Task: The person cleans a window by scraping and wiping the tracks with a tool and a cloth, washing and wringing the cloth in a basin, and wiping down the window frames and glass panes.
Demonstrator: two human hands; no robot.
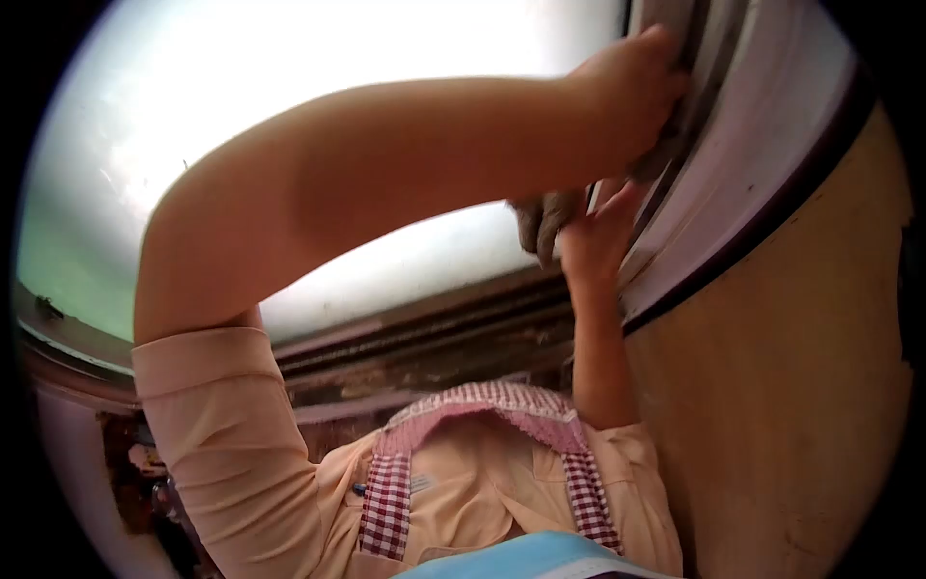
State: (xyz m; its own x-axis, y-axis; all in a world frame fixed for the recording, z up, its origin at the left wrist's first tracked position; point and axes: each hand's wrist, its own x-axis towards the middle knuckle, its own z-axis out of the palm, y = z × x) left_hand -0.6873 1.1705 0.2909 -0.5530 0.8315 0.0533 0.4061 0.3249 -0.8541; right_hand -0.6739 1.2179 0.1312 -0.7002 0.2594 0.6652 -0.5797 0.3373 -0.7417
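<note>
My left hand [632,96] is stretched across to the right, against the upright window frame [709,87]. Its fingers are curled and partly turned away, with a dark patch of something just below them that is too blurred to name. Below it, my right hand [595,236] is raised at the same frame, with its thumb pointing up. A grey-brown rag [540,227] hangs in limp folds from the left side of my right hand, which appears closed on it. My left forearm hides part of the rag.
Bright window glass [434,270] fills the area behind my arms. A dark sill with tracks [434,333] runs along its lower edge. To the right is a tan panel [772,386] with a dark edge strip. Small cluttered items [154,482] show at the lower left.
</note>
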